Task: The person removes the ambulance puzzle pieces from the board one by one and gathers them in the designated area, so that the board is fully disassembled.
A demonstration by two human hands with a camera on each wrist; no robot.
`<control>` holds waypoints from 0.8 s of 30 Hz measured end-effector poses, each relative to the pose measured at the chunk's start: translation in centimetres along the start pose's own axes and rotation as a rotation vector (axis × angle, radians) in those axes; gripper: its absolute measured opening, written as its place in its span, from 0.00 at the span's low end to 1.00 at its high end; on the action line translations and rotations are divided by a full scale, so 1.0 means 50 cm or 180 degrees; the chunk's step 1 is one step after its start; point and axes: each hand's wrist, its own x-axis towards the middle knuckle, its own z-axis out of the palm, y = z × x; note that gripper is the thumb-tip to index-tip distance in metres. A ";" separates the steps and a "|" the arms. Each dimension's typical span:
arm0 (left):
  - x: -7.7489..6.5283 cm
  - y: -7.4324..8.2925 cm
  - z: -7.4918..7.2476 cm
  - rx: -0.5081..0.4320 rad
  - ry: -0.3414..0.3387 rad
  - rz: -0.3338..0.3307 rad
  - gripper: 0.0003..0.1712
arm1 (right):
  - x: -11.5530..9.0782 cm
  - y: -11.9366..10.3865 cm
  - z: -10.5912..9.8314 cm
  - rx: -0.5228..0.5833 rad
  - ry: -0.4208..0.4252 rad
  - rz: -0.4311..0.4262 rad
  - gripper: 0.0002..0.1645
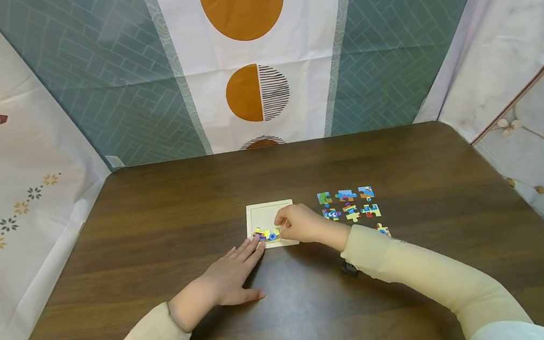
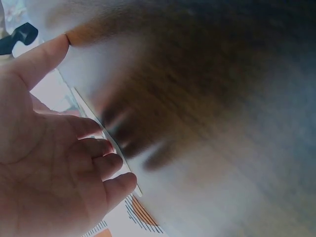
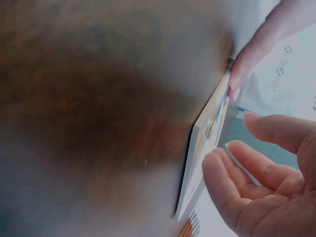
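A pale, square puzzle tray [image 1: 271, 211] lies on the table, with joined yellow and blue jigsaw pieces [image 1: 272, 236] along its lower edge. My left hand [image 1: 233, 277] lies spread out, its fingertips on the tray's lower left corner and touching the pieces there. Over the tray's right side hovers my right hand [image 1: 303, 224]. In the right wrist view this hand [image 3: 269, 185] has loosely bent fingers, the thumb apart from them, and nothing shows between. The tray's lower right part is partly hidden by it in the head view.
Several loose jigsaw pieces [image 1: 346, 195] lie in rows to the right of the tray. One more piece [image 1: 382, 230] is partly covered by the right sleeve [image 1: 406, 261]. The brown wooden table [image 1: 182, 199] ends at patterned cloth [image 1: 256, 96] behind.
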 end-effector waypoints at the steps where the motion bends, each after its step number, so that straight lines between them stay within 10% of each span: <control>1: 0.000 0.000 0.000 0.0001 0.0000 0.0001 0.52 | 0.001 -0.002 0.003 -0.0062 -0.0018 -0.0021 0.14; 24: 0.004 0.011 0.002 0.0056 -0.0029 -0.0076 0.48 | 0.004 -0.021 0.021 -0.0282 0.0142 -0.0096 0.11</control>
